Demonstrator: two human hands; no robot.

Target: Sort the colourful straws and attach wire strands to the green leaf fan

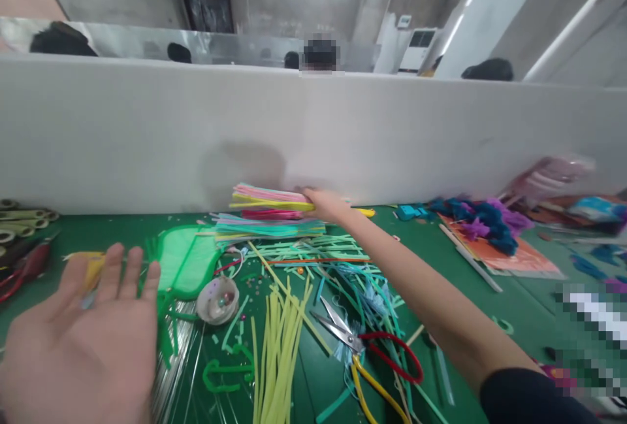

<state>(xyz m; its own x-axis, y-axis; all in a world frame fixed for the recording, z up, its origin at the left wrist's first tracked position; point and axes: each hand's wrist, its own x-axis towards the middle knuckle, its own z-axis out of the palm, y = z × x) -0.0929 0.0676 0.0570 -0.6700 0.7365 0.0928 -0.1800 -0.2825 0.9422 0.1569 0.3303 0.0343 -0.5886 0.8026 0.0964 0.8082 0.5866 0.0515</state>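
My left hand [98, 319] is raised close to the camera, palm up with its fingers spread, holding nothing. At the back of the table, my right hand [316, 200] grips the right end of a bundle of pink and yellow pipe cleaners [269, 195]. Beneath that bundle lies a pile of light blue and pink pipe cleaners [274, 227]. Loose mint pipe cleaners [304, 249] spread in front of it. Yellow-green pipe cleaners [278, 358] lie nearer to me. Scissors [350, 340] with one red and one yellow handle rest with their blades apart.
A white partition [147, 123] stands along the table's back edge. Around the green table [308, 372] are a small bowl of beads [206, 309], a green fan-like shape [186, 260], blue and purple fuzzy pieces [497, 228] on an orange sheet, and rolls [24, 215] at far left.
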